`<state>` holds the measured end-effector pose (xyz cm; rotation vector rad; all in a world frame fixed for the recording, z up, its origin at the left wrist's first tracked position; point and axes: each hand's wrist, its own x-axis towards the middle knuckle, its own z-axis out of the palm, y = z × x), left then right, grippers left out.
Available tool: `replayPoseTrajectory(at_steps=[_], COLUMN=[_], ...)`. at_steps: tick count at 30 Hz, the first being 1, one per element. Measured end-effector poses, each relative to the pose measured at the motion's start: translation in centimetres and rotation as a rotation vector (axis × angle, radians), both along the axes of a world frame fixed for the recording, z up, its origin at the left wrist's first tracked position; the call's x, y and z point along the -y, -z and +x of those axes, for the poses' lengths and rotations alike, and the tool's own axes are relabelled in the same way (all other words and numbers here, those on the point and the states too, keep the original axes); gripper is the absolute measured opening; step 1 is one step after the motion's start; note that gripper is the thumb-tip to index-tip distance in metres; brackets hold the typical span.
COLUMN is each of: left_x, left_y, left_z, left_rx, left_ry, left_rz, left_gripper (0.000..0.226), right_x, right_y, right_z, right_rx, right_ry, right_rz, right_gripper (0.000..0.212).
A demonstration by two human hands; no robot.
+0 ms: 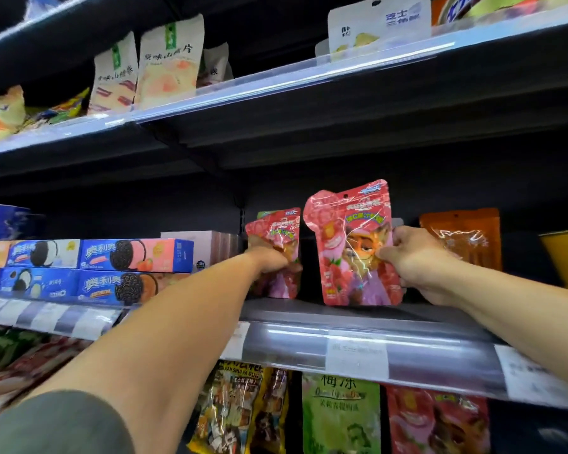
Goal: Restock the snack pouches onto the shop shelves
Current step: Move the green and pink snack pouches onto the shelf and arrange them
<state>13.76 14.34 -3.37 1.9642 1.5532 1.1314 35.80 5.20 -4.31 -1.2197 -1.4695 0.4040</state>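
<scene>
Two hands are busy at the dark metal middle shelf [309,312]. Past the stacked blue biscuit boxes [135,257], the left hand [272,259] has its fingers curled round the lower half of a glossy red cartoon-printed snack pouch [276,231] set further back, though blur hides exactly how they lie. Just right of it, a second red pouch [351,250] of the same print stands upright near the shelf's front, with the right hand [418,261] pinching its right edge, thumb on the face. To do this well, I'd judge: seat each base flat, faces forward, and keep clear of the orange foil pouch [463,239] alongside before letting go.
</scene>
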Motion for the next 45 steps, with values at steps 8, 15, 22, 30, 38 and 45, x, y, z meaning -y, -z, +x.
replayPoseTrajectory(at_steps=[8, 15, 22, 30, 38, 45], left_x=[-5.0, -7.2, -1.1, 1.4, 4.9, 11.3], left_y=[0.3, 0.0, -0.5, 0.1, -2.0, -1.0], left_z=[0.8, -0.8, 0.5, 0.7, -3.1, -6.3], left_rx=[0.111, 0.200, 0.443, 0.421, 0.549, 0.687], left_ry=[-0.103, -0.180, -0.074, -0.079, -0.034, 0.246], left_rz=[-0.141, -0.187, -0.193, -0.092, 0.235, 0.236], left_gripper=[0.069, 0.053, 0.042, 0.027, 0.031, 0.023], right_x=[0.2, -0.5, -0.6, -0.1, 3.2, 10.6], right_y=[0.4, 0.3, 0.5, 0.4, -2.0, -0.3], right_z=[0.0, -0.2, -0.3, -0.8, 0.5, -0.6], right_rx=[-0.042, -0.077, -0.139, -0.051, -0.269, -0.253], right_ry=[-0.035, -0.039, -0.100, -0.053, -0.013, -0.197], right_rz=[-0.032, -0.084, -0.174, -0.194, 0.093, 0.137], right_gripper=[0.017, 0.009, 0.021, 0.047, 0.033, 0.023])
